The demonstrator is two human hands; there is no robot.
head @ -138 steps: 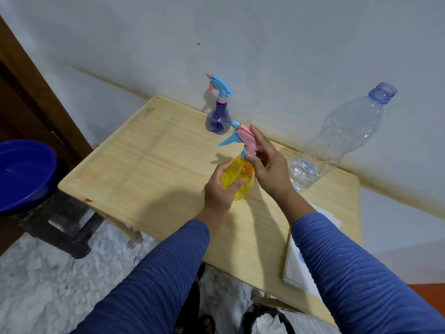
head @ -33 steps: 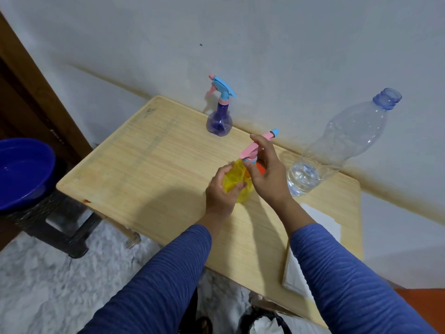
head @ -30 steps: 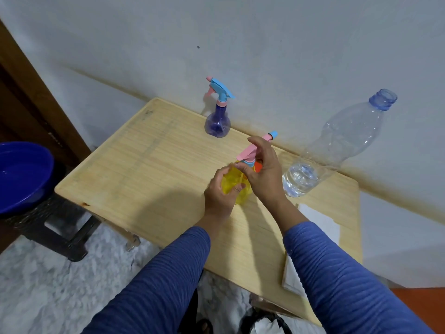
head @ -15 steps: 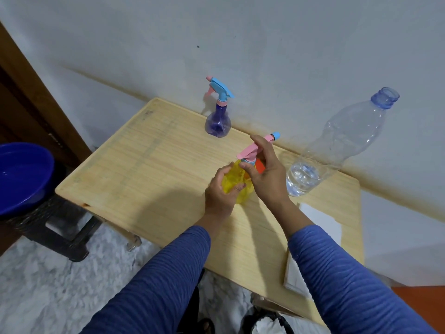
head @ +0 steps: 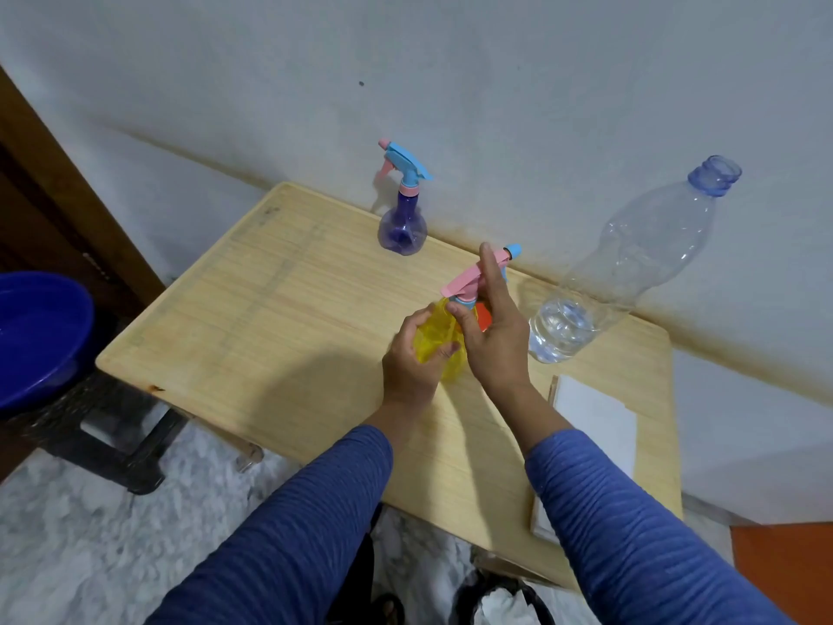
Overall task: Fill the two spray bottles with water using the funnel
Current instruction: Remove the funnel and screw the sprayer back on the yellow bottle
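Left hand (head: 412, 358) grips my yellow bottle (head: 439, 338) upright mid-table (head: 270, 318); right hand (head: 493, 336) pinches its pink sprayer (head: 473, 277) directly above; purple bottle (head: 402, 227) waits farther back.

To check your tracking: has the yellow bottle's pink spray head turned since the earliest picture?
Yes. The pink spray head now points its nozzle toward the water bottle, not toward the table's left.

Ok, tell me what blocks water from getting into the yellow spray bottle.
Its pink spray head is on the yellow spray bottle, covering the neck. The right hand grips that head; the left hand holds the body.
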